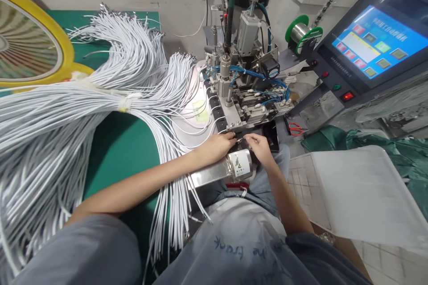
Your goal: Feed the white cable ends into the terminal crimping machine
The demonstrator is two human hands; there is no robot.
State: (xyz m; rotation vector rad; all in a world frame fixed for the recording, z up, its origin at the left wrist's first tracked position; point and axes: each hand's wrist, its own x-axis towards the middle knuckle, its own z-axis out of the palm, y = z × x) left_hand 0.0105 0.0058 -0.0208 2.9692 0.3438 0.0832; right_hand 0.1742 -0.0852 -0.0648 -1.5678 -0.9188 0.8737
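At the front edge of the metal machine [234, 118], my left hand [219, 146] has its fingers closed together near the end of a white cable. Just to its right, my right hand [259, 146] is pinched on something too small to make out. A small metallic piece shows between the fingertips of both hands. Below them is a silvery cylinder with a white label [241, 163]. A thick bundle of white cables [133, 104] lies to the left, tied with a band, and several loose cables curve toward the machine.
A yellow fan [68, 49] stands at the far left beside the green table [133, 142]. A touchscreen [379, 42], a solder wire spool [300, 33] and red scissors [296, 129] are on the right. A white bin [361, 191] sits at the lower right.
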